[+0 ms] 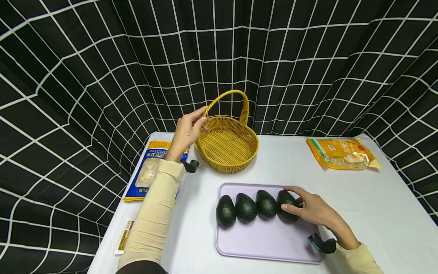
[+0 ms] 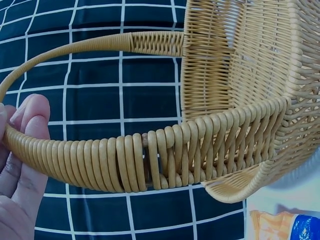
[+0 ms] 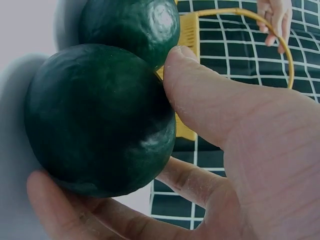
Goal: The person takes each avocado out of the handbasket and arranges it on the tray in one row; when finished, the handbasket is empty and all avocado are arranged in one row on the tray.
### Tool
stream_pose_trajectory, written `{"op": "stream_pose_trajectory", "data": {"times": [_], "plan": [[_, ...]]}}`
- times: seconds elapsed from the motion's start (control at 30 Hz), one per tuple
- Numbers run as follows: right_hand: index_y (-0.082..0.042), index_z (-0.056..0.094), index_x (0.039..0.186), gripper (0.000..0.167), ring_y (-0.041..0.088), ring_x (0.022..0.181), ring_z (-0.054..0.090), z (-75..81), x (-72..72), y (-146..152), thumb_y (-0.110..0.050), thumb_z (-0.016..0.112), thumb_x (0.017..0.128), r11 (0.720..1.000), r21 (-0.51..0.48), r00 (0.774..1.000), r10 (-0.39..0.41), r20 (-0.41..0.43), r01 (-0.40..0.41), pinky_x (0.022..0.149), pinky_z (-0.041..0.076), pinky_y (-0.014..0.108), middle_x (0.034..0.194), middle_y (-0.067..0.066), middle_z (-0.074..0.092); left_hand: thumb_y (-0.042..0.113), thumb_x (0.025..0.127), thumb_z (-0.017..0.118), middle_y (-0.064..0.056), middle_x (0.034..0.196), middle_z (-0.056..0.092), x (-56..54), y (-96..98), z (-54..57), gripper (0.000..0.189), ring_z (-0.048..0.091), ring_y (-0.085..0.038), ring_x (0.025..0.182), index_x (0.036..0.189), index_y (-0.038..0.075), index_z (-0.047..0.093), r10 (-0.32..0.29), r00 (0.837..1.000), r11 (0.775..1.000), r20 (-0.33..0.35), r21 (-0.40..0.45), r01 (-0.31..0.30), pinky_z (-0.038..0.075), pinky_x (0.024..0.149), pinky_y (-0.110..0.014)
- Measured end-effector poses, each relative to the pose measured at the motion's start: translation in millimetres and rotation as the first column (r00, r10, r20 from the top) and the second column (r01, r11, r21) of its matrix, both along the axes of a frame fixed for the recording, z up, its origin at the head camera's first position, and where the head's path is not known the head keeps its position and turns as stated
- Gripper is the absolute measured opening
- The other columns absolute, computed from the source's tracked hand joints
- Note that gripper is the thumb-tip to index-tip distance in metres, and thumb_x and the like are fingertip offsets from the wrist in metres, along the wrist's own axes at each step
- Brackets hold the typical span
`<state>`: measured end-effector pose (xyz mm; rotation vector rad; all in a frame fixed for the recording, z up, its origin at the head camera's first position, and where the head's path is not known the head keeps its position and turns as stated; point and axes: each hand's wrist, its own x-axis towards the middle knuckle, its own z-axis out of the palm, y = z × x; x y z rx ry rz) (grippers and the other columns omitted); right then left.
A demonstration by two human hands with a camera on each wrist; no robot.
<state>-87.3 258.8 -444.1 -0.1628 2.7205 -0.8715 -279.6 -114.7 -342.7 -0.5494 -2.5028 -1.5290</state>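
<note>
My left hand (image 1: pixel 189 128) grips the handle (image 1: pixel 219 98) of a yellow wicker basket (image 1: pixel 227 167), thumb and fingers around its left side. Nothing shows inside the basket. In the left wrist view the fingers wrap the wound handle (image 2: pixel 100 160). Several dark green avocados lie in a row along the far part of a pale purple tray (image 1: pixel 260 243). My right hand (image 1: pixel 315 207) holds the rightmost avocado (image 1: pixel 286 199), thumb on its near left side and fingers around the far side. Up close, the right wrist view shows this avocado (image 3: pixel 100 120) with a neighbouring avocado (image 3: pixel 130 30) beside it.
A blue and yellow pasta bag (image 1: pixel 147 173) lies on the left, partly under the left forearm. Near the left edge is a small flat packet (image 1: pixel 124 236). An orange food bag (image 1: pixel 343 153) lies at the back right. Black grid-patterned cloth (image 1: pixel 291 68) surrounds the white table (image 1: pixel 373 213).
</note>
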Motion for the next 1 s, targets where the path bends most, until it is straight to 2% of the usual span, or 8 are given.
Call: {"op": "stream_pose_trajectory", "data": {"times": [0.2, 0.4, 0.57, 0.7, 0.87, 0.93, 1.0], "plan": [[-0.012, 0.048, 0.146, 0.071, 0.033, 0.099, 0.068, -0.4, -1.2, -1.1, -0.048, 0.073, 0.091, 1.000, -0.005, 1.000, 0.002, -0.007, -0.002, 0.071, 0.056, 0.045, 0.113, 0.023, 0.069, 0.013, 0.107, 0.051, -0.014, 0.114, 0.074, -1.8, -0.7, -0.1, 0.042, 0.072, -0.032, 0.092, 0.148, 0.017, 0.054, 0.006, 1.000, 1.000, -0.005, 0.006, -0.006, 0.060, 0.080, -0.028], [-0.012, 0.048, 0.147, 0.071, 0.034, 0.099, 0.069, -0.1, -3.1, -1.5, -0.049, 0.072, 0.091, 1.000, 0.008, 1.000, 0.003, -0.010, -0.003, 0.072, 0.057, 0.047, 0.113, 0.024, 0.070, 0.009, 0.105, 0.053, -0.014, 0.114, 0.075, -0.5, -1.6, 0.1, 0.040, 0.073, -0.028, 0.095, 0.145, 0.010, 0.057, 0.035, 0.998, 0.999, -0.044, -0.006, -0.036, 0.061, 0.087, -0.034], [-0.012, 0.047, 0.147, 0.070, 0.034, 0.097, 0.070, 1.4, -3.9, -1.9, -0.048, 0.071, 0.092, 1.000, 0.010, 1.000, 0.004, -0.007, -0.004, 0.072, 0.058, 0.048, 0.113, 0.026, 0.070, 0.009, 0.104, 0.056, -0.016, 0.122, 0.072, 4.5, -4.6, -1.6, 0.036, 0.072, -0.025, 0.107, 0.140, 0.008, 0.062, 0.080, 0.993, 0.997, -0.090, -0.011, -0.081, 0.059, 0.094, -0.036], [-0.011, 0.046, 0.148, 0.068, 0.035, 0.097, 0.071, 2.9, -3.3, -0.7, -0.047, 0.069, 0.094, 1.000, 0.018, 1.000, 0.001, -0.017, -0.001, 0.072, 0.058, 0.049, 0.112, 0.025, 0.071, 0.008, 0.103, 0.057, -0.015, 0.124, 0.071, 11.4, -8.0, -3.2, 0.032, 0.070, -0.024, 0.112, 0.134, 0.007, 0.066, 0.117, 0.981, 0.993, -0.156, 0.008, -0.117, 0.058, 0.096, -0.034], [-0.008, 0.047, 0.147, 0.063, 0.038, 0.099, 0.071, 7.9, -4.8, 3.2, -0.047, 0.062, 0.099, 1.000, 0.016, 0.999, -0.007, -0.044, 0.008, 0.073, 0.059, 0.050, 0.112, 0.023, 0.072, 0.007, 0.103, 0.057, -0.015, 0.118, 0.073, 22.8, -9.3, -8.2, 0.027, 0.071, -0.024, 0.106, 0.127, 0.004, 0.070, 0.163, 0.953, 0.987, -0.255, 0.047, -0.157, 0.060, 0.092, -0.031], [-0.007, 0.049, 0.146, 0.059, 0.039, 0.100, 0.071, 11.5, -6.8, 5.4, -0.045, 0.058, 0.102, 1.000, 0.017, 0.997, -0.024, -0.076, 0.025, 0.075, 0.059, 0.051, 0.114, 0.024, 0.071, 0.008, 0.103, 0.057, -0.015, 0.117, 0.073, 27.4, -8.2, -11.6, 0.026, 0.071, -0.024, 0.104, 0.125, 0.004, 0.071, 0.163, 0.947, 0.987, -0.277, 0.052, -0.155, 0.060, 0.090, -0.032], [-0.006, 0.053, 0.143, 0.054, 0.040, 0.100, 0.071, 16.0, -10.3, 7.9, -0.042, 0.056, 0.103, 0.999, 0.019, 0.991, -0.038, -0.129, 0.041, 0.076, 0.060, 0.053, 0.115, 0.025, 0.071, 0.008, 0.102, 0.058, -0.014, 0.118, 0.073, 31.4, -6.7, -15.2, 0.026, 0.072, -0.024, 0.103, 0.124, 0.005, 0.071, 0.147, 0.948, 0.989, -0.283, 0.050, -0.138, 0.061, 0.088, -0.033]]}}
